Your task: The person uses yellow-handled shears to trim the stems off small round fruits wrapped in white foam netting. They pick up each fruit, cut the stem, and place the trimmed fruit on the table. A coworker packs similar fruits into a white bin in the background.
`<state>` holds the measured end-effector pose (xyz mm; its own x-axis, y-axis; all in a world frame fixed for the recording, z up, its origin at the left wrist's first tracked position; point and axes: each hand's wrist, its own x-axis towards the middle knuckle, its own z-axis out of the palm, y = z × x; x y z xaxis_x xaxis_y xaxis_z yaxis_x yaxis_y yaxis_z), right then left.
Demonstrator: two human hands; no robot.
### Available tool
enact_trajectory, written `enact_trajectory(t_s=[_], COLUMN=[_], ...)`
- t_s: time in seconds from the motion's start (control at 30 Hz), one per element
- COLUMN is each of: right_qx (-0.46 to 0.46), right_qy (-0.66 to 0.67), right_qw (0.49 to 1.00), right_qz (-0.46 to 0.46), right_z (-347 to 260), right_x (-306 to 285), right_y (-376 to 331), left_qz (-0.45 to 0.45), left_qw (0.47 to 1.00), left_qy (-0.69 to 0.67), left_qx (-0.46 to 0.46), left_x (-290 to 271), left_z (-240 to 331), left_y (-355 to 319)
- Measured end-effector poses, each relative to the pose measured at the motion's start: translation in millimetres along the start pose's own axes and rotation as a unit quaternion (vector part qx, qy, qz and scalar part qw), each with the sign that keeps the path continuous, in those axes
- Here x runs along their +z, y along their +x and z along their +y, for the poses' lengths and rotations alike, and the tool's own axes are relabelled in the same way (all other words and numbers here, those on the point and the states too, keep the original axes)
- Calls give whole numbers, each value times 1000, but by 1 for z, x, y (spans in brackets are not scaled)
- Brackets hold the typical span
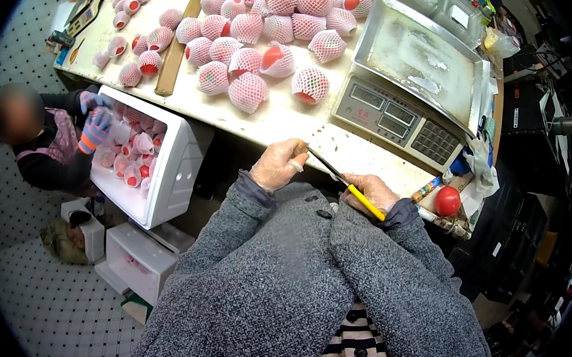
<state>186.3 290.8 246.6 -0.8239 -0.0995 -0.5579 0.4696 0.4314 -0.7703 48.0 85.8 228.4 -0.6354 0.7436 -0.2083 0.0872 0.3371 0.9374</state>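
Note:
My right hand (373, 193), in a thin clear glove, is closed around a slim tool with a yellow handle (366, 203) and a dark, narrow shaft. The shaft slants up and left across the table's front edge. At its tip is my left hand (279, 165), also gloved, with its fingers pinched together. Whether they grip the tip or some small thing is hidden. Beyond my hands, on the table, lie many red tomatoes in pinkish-white foam nets (248, 92). A bare red tomato (447, 201) sits right of my right hand.
A digital scale (391, 116) with a steel tray stands at the right, clear plastic boxes (460, 16) behind it. A wooden strip (179, 46) divides the tabletop. At left, a person in striped gloves (96, 129) reaches into a white foam box (174, 164) of netted tomatoes.

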Motion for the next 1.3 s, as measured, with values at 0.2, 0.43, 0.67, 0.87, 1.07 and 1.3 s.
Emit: enact_trajectory(t_s=[0.2, 0.43, 0.67, 0.87, 1.07, 1.3], right_qx=[-37, -66, -21, -49, 78, -56], right_qy=[-45, -110, 34, -189, 145, -151], right_qw=[997, 987, 999, 970, 986, 977], right_qz=[57, 101, 38, 148, -10, 139], right_z=[-2, 2, 10, -8, 6, 1], right_x=[6, 8, 12, 9, 3, 14], right_y=[-4, -5, -7, -14, -14, -18], left_qz=[13, 10, 35, 41, 35, 49], left_qw=[1000, 1000, 999, 999, 999, 999], left_qy=[-16, -5, -16, -31, 8, -4], left_qx=[5, 19, 29, 11, 23, 8], left_x=[2, 3, 11, 17, 16, 23], left_z=[7, 16, 5, 3, 14, 13], left_y=[2, 2, 5, 7, 7, 7])
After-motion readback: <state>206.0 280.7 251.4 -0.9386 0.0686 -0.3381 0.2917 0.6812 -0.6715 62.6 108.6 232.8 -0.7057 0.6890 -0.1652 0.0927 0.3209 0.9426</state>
